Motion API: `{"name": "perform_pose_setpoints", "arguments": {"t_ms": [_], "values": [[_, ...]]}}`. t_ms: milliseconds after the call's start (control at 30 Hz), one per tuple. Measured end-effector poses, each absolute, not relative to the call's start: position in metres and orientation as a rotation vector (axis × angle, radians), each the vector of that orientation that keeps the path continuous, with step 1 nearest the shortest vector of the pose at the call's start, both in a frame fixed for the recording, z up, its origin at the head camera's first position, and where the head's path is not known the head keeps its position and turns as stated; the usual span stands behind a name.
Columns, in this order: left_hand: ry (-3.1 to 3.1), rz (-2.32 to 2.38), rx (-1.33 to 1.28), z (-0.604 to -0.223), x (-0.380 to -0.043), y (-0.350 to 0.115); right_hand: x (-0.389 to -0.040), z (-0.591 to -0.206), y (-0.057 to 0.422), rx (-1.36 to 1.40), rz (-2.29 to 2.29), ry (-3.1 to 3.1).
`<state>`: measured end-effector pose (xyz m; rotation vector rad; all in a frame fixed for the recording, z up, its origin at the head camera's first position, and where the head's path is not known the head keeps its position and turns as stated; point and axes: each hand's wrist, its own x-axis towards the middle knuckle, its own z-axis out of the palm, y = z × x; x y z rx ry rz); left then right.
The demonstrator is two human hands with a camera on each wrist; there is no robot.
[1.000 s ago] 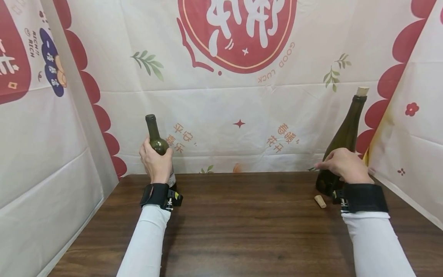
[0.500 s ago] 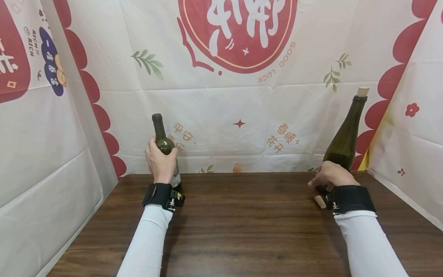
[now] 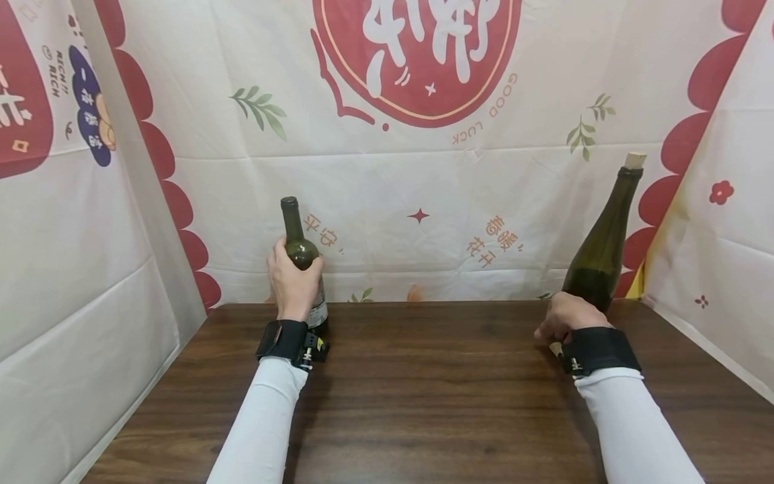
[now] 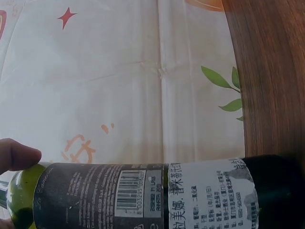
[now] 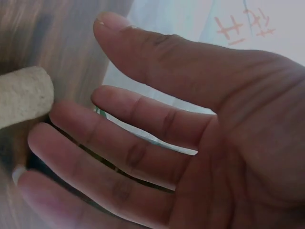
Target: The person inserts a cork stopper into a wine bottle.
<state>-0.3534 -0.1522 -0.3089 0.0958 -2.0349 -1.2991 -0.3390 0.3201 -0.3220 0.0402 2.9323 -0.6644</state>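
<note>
My left hand point(image 3: 295, 286) grips a green wine bottle point(image 3: 302, 252) round its shoulder, the thumb on the right side. That bottle's mouth has no cork in it. In the left wrist view its dark back label point(image 4: 95, 195) and a white sticker point(image 4: 205, 193) show. At the right, my right hand point(image 3: 571, 316) is low over the table in front of a taller green bottle point(image 3: 595, 262), which has a cork stopper point(image 3: 635, 160) in its mouth. A loose cork point(image 5: 24, 95) lies just beyond my right fingertips, which are spread and hold nothing.
The brown wooden table point(image 3: 423, 403) runs up to a printed cloth backdrop point(image 3: 387, 188). A side cloth point(image 3: 78, 282) hangs at the left, another point(image 3: 725, 269) at the right.
My left hand has moved rightward with the wine bottle in its grip. My right hand has come down and left from the taller bottle to the loose cork, now partly covering it.
</note>
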Motion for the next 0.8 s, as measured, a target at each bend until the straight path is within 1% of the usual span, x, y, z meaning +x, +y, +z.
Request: {"name": "perform_pose_setpoints", "arguments": {"t_ms": [333, 567, 800], "values": [[-2.086, -1.256, 0.066, -0.310, -0.353, -0.144, -0.348, -0.334, 0.319, 0.124, -0.541, 2.912], [-2.090, -1.235, 0.050, -0.310, -0.353, -0.139, -0.353, -0.337, 0.321, 0.077, -0.482, 2.903], [-2.110, -1.220, 0.022, -0.308, -0.353, -0.134, -0.348, -0.332, 0.317, 0.010, -0.362, 2.931]]}}
